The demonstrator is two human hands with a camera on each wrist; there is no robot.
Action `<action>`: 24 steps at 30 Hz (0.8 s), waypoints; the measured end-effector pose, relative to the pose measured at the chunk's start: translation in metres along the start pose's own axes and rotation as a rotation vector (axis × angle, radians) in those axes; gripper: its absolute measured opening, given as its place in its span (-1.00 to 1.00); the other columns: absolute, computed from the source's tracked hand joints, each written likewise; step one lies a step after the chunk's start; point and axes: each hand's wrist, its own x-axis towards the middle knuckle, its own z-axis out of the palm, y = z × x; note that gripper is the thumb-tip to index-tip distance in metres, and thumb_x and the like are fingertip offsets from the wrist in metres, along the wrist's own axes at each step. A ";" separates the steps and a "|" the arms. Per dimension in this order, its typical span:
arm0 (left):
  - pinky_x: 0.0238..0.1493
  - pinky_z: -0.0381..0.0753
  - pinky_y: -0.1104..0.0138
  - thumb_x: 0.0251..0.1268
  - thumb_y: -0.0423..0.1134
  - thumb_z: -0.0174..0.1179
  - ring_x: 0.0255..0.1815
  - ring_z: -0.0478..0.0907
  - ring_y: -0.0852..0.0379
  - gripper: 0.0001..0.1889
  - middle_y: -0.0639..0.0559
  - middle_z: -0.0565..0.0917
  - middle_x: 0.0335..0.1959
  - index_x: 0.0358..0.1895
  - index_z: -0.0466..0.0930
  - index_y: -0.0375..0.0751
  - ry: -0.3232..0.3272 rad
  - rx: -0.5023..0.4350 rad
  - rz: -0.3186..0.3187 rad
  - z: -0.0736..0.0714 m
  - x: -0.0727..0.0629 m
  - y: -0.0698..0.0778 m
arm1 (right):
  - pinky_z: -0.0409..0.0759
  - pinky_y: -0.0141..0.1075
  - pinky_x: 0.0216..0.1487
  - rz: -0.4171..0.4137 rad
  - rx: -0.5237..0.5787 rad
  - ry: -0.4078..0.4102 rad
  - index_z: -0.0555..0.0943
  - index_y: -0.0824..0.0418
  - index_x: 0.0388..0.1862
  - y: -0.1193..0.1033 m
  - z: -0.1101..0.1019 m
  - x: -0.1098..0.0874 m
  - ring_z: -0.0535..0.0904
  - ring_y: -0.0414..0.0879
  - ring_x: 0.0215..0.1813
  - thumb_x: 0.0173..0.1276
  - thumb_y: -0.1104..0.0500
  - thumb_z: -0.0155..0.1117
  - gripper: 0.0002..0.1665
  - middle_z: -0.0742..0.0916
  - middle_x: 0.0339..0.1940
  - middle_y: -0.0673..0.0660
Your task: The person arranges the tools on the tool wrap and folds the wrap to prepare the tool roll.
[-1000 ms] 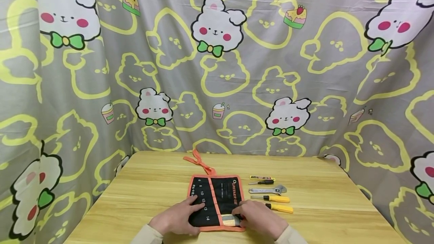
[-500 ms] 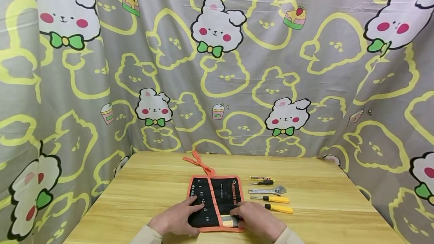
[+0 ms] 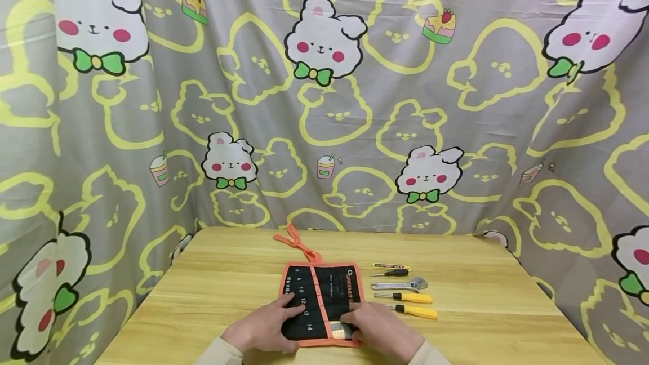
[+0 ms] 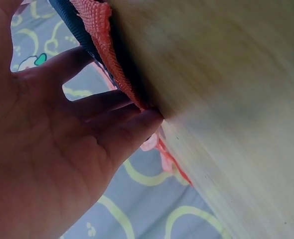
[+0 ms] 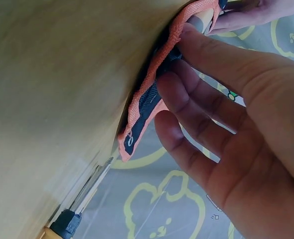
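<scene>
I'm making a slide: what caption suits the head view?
Left hand on an orange-trimmed black fabric pouch, right hand at its yellow-and-grey item, silver metal adjustable wrench alongside.

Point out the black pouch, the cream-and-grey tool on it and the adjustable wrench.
Black pouch [image 3: 333,306]: head view, on its black fabric.
Cream-and-grey tool [image 3: 338,330]: head view, on its cream part.
Adjustable wrench [image 3: 398,285]: head view, on its handle.

The right hand [image 3: 382,328] (head view) partly hides the pale tool [image 3: 337,330].
</scene>
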 end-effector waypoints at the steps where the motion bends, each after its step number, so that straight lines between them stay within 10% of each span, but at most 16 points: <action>1: 0.30 0.52 -0.06 0.09 0.18 0.46 0.42 0.42 -0.24 -0.21 -0.19 0.31 0.55 0.46 0.48 0.20 0.003 0.001 -0.001 0.000 0.000 0.000 | 0.55 -0.41 -0.33 -0.002 -0.004 0.002 0.81 -0.11 -0.05 0.000 0.000 0.000 0.49 -0.40 -0.35 0.28 0.12 0.52 -0.74 0.75 -0.22 -0.17; 24: 0.30 0.52 -0.03 0.08 0.17 0.45 0.42 0.42 -0.26 -0.20 -0.21 0.30 0.55 0.46 0.48 0.15 0.021 0.013 0.019 -0.001 -0.002 0.002 | 0.60 -0.38 -0.27 0.018 0.129 -0.003 0.74 -0.05 0.05 0.012 -0.004 -0.009 0.52 -0.41 -0.30 0.36 0.10 0.45 -0.71 0.74 -0.18 -0.17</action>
